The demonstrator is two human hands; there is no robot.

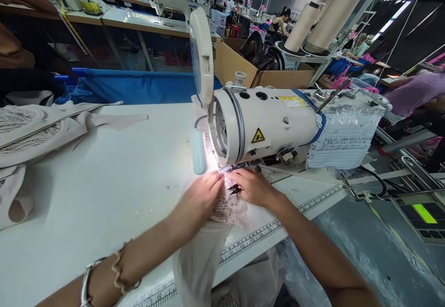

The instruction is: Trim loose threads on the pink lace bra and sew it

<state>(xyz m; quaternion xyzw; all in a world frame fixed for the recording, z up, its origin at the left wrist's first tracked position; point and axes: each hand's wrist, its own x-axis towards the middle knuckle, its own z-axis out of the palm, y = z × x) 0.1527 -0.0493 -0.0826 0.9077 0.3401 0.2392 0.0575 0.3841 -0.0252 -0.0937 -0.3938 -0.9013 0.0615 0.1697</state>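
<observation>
Behind both hands, sewing machine

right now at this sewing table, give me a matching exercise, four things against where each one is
Things:
1. left hand
2. right hand
3. lace fabric
4. cardboard box

Places:
A. behind the sewing machine
B. pressing the fabric, left of the needle
C. under both hands, hanging over the table edge
D. beneath the machine head, with black snips beside it

Pairs: 1-B, 2-D, 3-C, 4-A
</observation>
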